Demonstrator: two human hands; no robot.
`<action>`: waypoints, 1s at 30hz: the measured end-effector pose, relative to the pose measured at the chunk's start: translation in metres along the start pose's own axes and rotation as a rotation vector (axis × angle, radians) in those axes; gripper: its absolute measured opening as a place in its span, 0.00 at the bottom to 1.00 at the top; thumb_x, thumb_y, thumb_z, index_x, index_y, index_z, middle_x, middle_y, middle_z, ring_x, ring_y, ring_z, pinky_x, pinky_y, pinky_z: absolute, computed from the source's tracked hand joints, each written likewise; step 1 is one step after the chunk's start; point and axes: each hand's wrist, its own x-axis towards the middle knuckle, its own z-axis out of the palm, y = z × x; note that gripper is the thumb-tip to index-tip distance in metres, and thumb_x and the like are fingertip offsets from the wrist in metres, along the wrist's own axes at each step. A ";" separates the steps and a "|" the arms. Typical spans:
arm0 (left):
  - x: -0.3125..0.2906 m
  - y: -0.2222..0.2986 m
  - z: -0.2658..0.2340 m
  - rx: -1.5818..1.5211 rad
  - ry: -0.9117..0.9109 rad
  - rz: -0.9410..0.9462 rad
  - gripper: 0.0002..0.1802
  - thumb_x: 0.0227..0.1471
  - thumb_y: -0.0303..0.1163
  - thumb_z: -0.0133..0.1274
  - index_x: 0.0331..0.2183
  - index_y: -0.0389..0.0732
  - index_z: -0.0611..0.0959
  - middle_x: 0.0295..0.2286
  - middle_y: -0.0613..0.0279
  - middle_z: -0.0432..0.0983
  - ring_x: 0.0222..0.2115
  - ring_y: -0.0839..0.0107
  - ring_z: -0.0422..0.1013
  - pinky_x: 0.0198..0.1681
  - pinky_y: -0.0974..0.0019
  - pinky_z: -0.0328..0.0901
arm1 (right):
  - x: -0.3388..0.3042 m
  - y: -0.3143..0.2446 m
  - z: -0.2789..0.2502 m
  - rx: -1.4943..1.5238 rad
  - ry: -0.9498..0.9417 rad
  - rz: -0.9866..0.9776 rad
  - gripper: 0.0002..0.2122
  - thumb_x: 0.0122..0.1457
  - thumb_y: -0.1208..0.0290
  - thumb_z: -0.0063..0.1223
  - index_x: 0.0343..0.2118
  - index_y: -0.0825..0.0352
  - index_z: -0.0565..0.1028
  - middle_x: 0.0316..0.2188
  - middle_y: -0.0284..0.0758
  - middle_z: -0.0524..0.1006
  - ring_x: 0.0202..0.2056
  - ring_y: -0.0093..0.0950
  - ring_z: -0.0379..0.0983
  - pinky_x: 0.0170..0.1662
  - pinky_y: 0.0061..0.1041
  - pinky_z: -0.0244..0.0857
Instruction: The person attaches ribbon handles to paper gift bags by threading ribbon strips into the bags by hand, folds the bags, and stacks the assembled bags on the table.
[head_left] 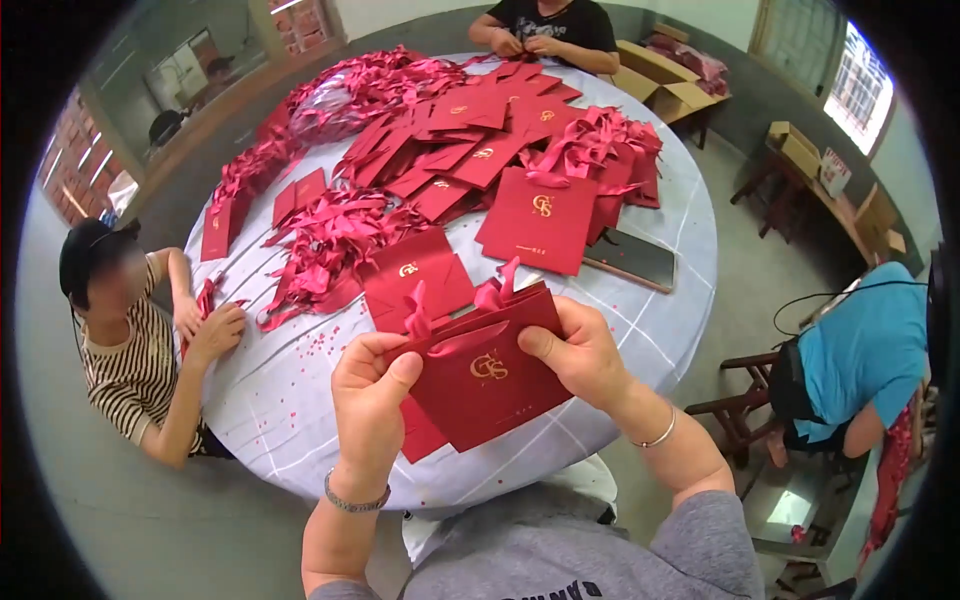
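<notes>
Between my two hands is a red paper gift bag [500, 395] with a gold emblem and pink ribbon at its top edge. My left hand [375, 385] pinches its left upper side, thumb in front. At the right upper corner my right hand [580, 350] grips it, thumb on the front face. Pink ribbon loops [497, 288] rise just behind the bag's rim. Another red bag [415, 275] lies on the table beyond it, and part of one more red bag [420, 435] shows below my left hand.
A round table [300, 430] under a pale checked cloth carries a heap of red bags [455, 150], piles of pink ribbon [330, 240] and a dark phone-like slab [630, 260]. Co-workers sit at the left and far side; another person in blue [865, 350] is at the right, near stools.
</notes>
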 end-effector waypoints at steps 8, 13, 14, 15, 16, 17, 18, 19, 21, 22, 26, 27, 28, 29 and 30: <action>0.034 -0.019 -0.017 0.200 0.006 -0.097 0.14 0.57 0.26 0.51 0.46 0.35 0.73 0.36 0.61 0.76 0.30 0.79 0.71 0.35 0.76 0.66 | 0.071 0.024 -0.078 -0.505 0.660 -0.180 0.22 0.57 0.67 0.57 0.50 0.75 0.67 0.42 0.43 0.75 0.44 0.33 0.71 0.49 0.28 0.64; 0.025 -0.052 -0.037 0.788 -0.063 -0.078 0.10 0.52 0.21 0.53 0.39 0.33 0.77 0.33 0.56 0.76 0.27 0.75 0.73 0.32 0.73 0.70 | 0.080 0.076 -0.080 -1.169 0.816 -0.325 0.33 0.52 0.70 0.59 0.59 0.73 0.58 0.56 0.48 0.63 0.57 0.42 0.59 0.60 0.35 0.53; 0.021 -0.050 -0.031 0.717 -0.047 -0.059 0.08 0.50 0.20 0.54 0.36 0.33 0.79 0.30 0.56 0.75 0.24 0.74 0.74 0.27 0.71 0.70 | 0.076 0.075 -0.072 -1.198 0.746 -0.377 0.34 0.48 0.72 0.60 0.59 0.70 0.60 0.58 0.47 0.61 0.59 0.44 0.57 0.60 0.39 0.50; 0.019 -0.051 -0.034 0.781 -0.059 -0.026 0.09 0.48 0.21 0.55 0.36 0.34 0.79 0.28 0.55 0.75 0.27 0.66 0.74 0.30 0.65 0.70 | 0.072 0.072 -0.063 -1.196 0.725 -0.369 0.34 0.48 0.72 0.60 0.59 0.70 0.60 0.58 0.47 0.61 0.59 0.44 0.57 0.60 0.39 0.50; 0.019 -0.054 -0.037 0.900 -0.112 0.122 0.09 0.48 0.20 0.55 0.35 0.33 0.78 0.28 0.55 0.76 0.27 0.67 0.75 0.29 0.67 0.70 | 0.068 0.068 -0.054 -1.299 0.628 -0.388 0.33 0.47 0.71 0.60 0.58 0.68 0.61 0.58 0.46 0.61 0.58 0.43 0.57 0.60 0.39 0.50; 0.022 -0.058 -0.038 1.013 -0.170 0.275 0.08 0.49 0.19 0.54 0.35 0.33 0.78 0.28 0.55 0.76 0.27 0.68 0.76 0.28 0.68 0.70 | 0.066 0.063 -0.048 -1.404 0.530 -0.411 0.32 0.47 0.71 0.60 0.58 0.67 0.62 0.58 0.45 0.62 0.58 0.41 0.58 0.59 0.38 0.50; 0.023 -0.054 -0.034 1.078 -0.190 0.351 0.09 0.45 0.20 0.56 0.33 0.34 0.79 0.29 0.52 0.76 0.30 0.60 0.74 0.33 0.63 0.68 | 0.065 0.061 -0.043 -1.451 0.500 -0.425 0.28 0.47 0.72 0.60 0.55 0.65 0.67 0.57 0.43 0.64 0.58 0.39 0.59 0.58 0.36 0.50; 0.023 -0.053 -0.032 1.074 -0.206 0.366 0.10 0.42 0.21 0.58 0.32 0.34 0.79 0.30 0.52 0.76 0.34 0.55 0.71 0.38 0.60 0.66 | 0.064 0.061 -0.040 -1.444 0.474 -0.426 0.28 0.47 0.72 0.60 0.55 0.65 0.67 0.57 0.43 0.64 0.58 0.39 0.59 0.58 0.36 0.50; 0.021 -0.053 -0.032 1.085 -0.222 0.362 0.10 0.41 0.21 0.58 0.32 0.35 0.79 0.30 0.53 0.76 0.34 0.55 0.71 0.38 0.60 0.66 | 0.064 0.063 -0.036 -1.491 0.312 -0.492 0.23 0.48 0.74 0.58 0.51 0.64 0.71 0.54 0.40 0.67 0.56 0.38 0.61 0.57 0.36 0.52; 0.022 -0.055 -0.032 1.081 -0.235 0.393 0.10 0.41 0.21 0.58 0.31 0.35 0.79 0.30 0.54 0.76 0.34 0.56 0.71 0.38 0.59 0.66 | 0.064 0.063 -0.033 -1.464 0.256 -0.517 0.20 0.48 0.76 0.57 0.47 0.64 0.73 0.52 0.39 0.70 0.54 0.39 0.63 0.56 0.37 0.54; 0.021 -0.055 -0.034 1.112 -0.229 0.462 0.11 0.39 0.22 0.59 0.31 0.36 0.79 0.30 0.55 0.74 0.34 0.56 0.70 0.39 0.58 0.66 | 0.069 0.060 -0.012 -1.443 0.016 -0.505 0.20 0.48 0.76 0.57 0.47 0.65 0.73 0.51 0.41 0.70 0.53 0.40 0.64 0.55 0.38 0.56; 0.019 -0.056 -0.034 1.114 -0.216 0.453 0.11 0.39 0.22 0.59 0.31 0.36 0.79 0.30 0.55 0.74 0.34 0.56 0.70 0.39 0.58 0.66 | 0.071 0.060 -0.007 -1.384 -0.035 -0.472 0.20 0.49 0.76 0.57 0.47 0.66 0.73 0.51 0.42 0.70 0.53 0.41 0.64 0.54 0.38 0.57; 0.017 -0.056 -0.035 1.127 -0.227 0.449 0.10 0.40 0.23 0.59 0.30 0.37 0.79 0.30 0.55 0.74 0.34 0.56 0.70 0.39 0.59 0.66 | 0.073 0.062 -0.003 -1.325 -0.084 -0.439 0.20 0.49 0.75 0.56 0.47 0.66 0.73 0.51 0.43 0.70 0.53 0.42 0.64 0.54 0.38 0.58; 0.016 -0.055 -0.036 1.140 -0.237 0.454 0.10 0.40 0.23 0.58 0.30 0.37 0.78 0.30 0.55 0.74 0.34 0.57 0.70 0.39 0.59 0.66 | 0.081 0.064 0.003 -1.322 -0.093 -0.447 0.20 0.49 0.75 0.56 0.47 0.66 0.73 0.51 0.43 0.70 0.53 0.42 0.64 0.54 0.38 0.58; 0.016 -0.055 -0.035 1.138 -0.233 0.456 0.10 0.40 0.23 0.58 0.30 0.37 0.78 0.30 0.55 0.74 0.34 0.57 0.70 0.39 0.59 0.66 | 0.093 0.067 0.009 -1.293 -0.070 -0.419 0.19 0.50 0.75 0.56 0.48 0.67 0.73 0.52 0.44 0.69 0.52 0.43 0.64 0.54 0.38 0.58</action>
